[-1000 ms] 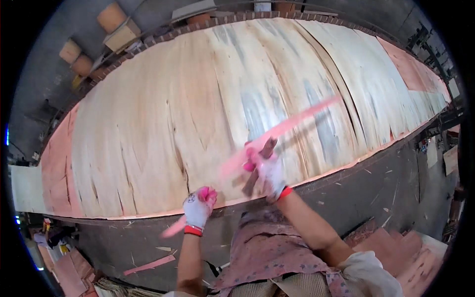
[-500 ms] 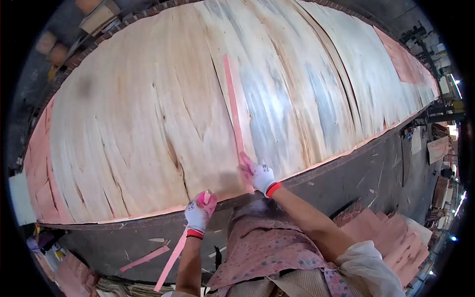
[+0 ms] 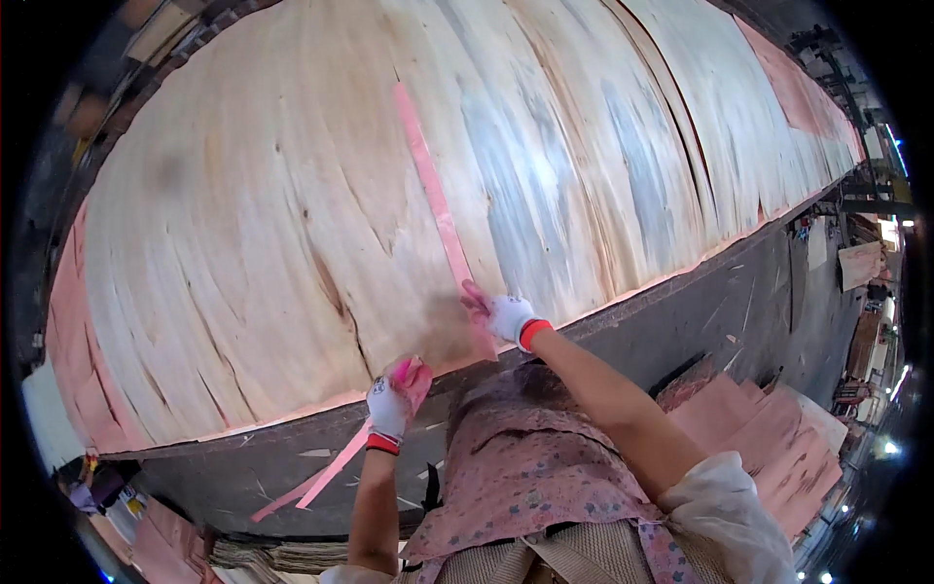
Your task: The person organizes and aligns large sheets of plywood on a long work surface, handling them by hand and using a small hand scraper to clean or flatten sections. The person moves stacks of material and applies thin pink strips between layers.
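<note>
A broad sheet of pale wood veneer (image 3: 263, 175) with dark splits and grey-blue streaks lies in front of me. On it a long, narrow pink veneer strip (image 3: 433, 190) runs from near the middle down to the close edge, its far end at a dark split. My right hand (image 3: 501, 316), in a white glove with pink fingertips and a red cuff, is closed on the strip near its lower end. My left hand (image 3: 397, 394), gloved alike, is closed at the sheet's near edge. Another pink strip (image 3: 336, 467) hangs down from it past the wrist.
Pink veneer (image 3: 83, 350) shows from under the pale sheet at the left end and at the far right (image 3: 783, 83). Scraps litter the dark grey floor (image 3: 749, 302). Stacked pink sheets (image 3: 754, 438) lie at the lower right, more piles (image 3: 161, 545) at the lower left.
The far end of the strip under my right hand has swung left to the split. My right hand stays on it. The strip in my left hand has shifted, its lower end now higher.
</note>
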Demonstrator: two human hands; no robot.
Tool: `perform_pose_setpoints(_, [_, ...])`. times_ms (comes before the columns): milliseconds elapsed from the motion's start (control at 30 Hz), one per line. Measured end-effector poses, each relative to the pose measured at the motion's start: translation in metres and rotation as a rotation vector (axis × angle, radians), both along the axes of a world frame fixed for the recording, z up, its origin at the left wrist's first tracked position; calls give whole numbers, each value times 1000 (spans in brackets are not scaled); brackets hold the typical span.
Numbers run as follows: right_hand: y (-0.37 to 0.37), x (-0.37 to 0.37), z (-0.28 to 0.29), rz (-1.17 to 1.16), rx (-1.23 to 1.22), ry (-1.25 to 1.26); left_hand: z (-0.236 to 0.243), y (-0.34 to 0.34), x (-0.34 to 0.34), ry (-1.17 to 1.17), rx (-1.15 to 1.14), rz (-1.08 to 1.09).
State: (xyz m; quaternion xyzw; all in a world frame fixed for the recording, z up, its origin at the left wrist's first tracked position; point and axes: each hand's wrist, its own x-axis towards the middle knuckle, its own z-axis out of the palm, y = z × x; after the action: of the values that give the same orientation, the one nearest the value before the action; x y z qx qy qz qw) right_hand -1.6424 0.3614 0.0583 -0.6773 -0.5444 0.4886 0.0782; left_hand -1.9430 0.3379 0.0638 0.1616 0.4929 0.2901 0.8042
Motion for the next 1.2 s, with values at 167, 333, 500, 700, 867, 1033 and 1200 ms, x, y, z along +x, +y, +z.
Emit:
perform_pose_setpoints(167, [27,3,27,116,-246,-143,32,19,15,-55,-203,155])
perform_pose_setpoints(333, [37,-20,2,188,-104,-265,15,14,9,-67,-59,32])
perform_pose_setpoints(500, [63,12,7,-881,-356,878,40,26,17,348,236,-335])
perform_pose_setpoints(700, [-42,98,27,-1186,-78,1233,91,41,37,877,663,-656])
perform_pose_setpoints(867, [-144,113,45,-1269,-89,1172,116,63,106,1077,1149,-996])
perform_pose_setpoints(1033, [-237,138,58,-1180,63,1263,201,15,275,743,1878,-1179])
perform_pose_setpoints(1200, [-313,183,95,-1006,311,1377,234,-123,398,-97,2425,-1176])
